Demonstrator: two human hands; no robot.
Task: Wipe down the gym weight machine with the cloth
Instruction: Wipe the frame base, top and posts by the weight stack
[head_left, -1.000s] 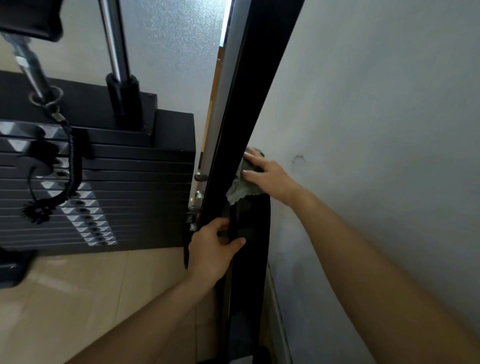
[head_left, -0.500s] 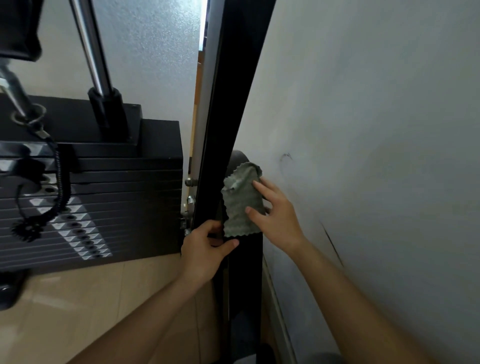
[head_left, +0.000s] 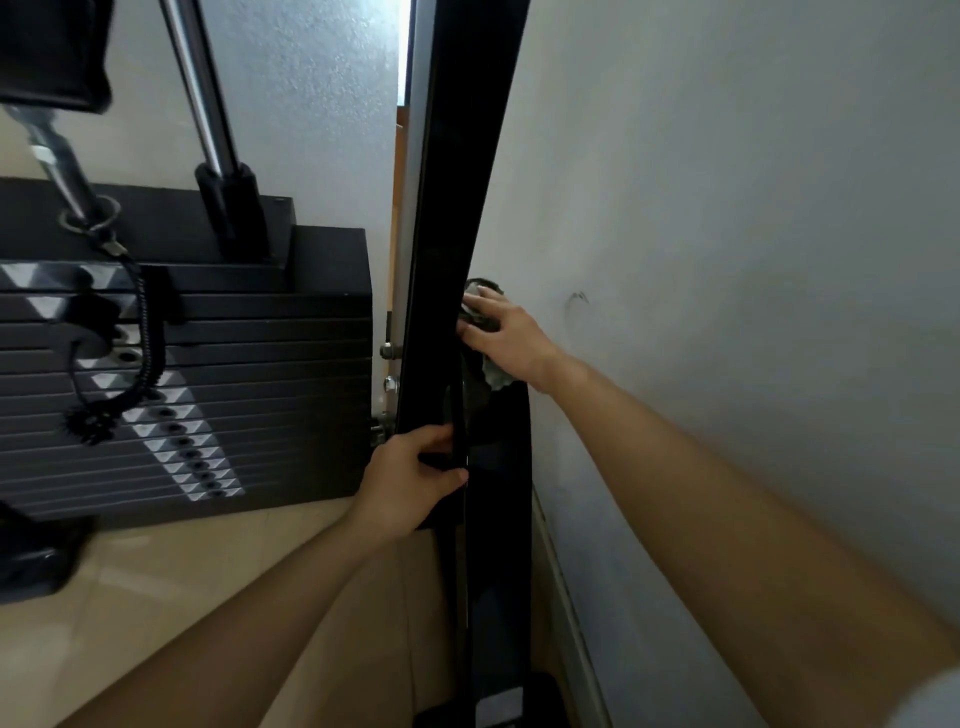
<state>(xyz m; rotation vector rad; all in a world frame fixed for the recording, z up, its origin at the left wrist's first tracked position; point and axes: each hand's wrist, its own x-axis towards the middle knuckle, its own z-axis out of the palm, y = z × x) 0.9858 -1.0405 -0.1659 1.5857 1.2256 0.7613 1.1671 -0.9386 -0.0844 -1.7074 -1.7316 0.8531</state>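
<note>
**A:** What is each hand doing on the machine?

**B:** The right hand (head_left: 506, 338) has its fingers spread and mostly straight, pressing a grey-green cloth (head_left: 493, 375) flat against the far side of the black upright post (head_left: 457, 218) of the weight machine. Only scraps of the cloth show, one at the fingertips and one below the heel of the hand. The left hand (head_left: 410, 480) sits lower on the same post, fingers and thumb curled round a narrow black strap or edge (head_left: 459, 415) that runs down its near face. It looks like a bracing grip.

**A:** Where does the post stand among the other things?

**B:** To the left of the post is the black weight stack (head_left: 208, 374), its plates marked with pale triangles and a row of pin holes. A coiled black cord (head_left: 143, 332) hangs over the plates, and a chrome guide rod (head_left: 208, 104) rises from the top of the stack. To the right of the post is a pale wall (head_left: 727, 260), very near it, so the cloth hand works in the narrow gap between the two. Below the post is a beige tiled floor (head_left: 156, 597).

**A:** Which step is this, and what comes next?

**B:** I judge it mid-wipe on the wall side of the post. The next move probably calls for sliding the cloth along the post with steady pressure, keeping the knuckles off the wall, while the lower hand steadies the frame
</note>
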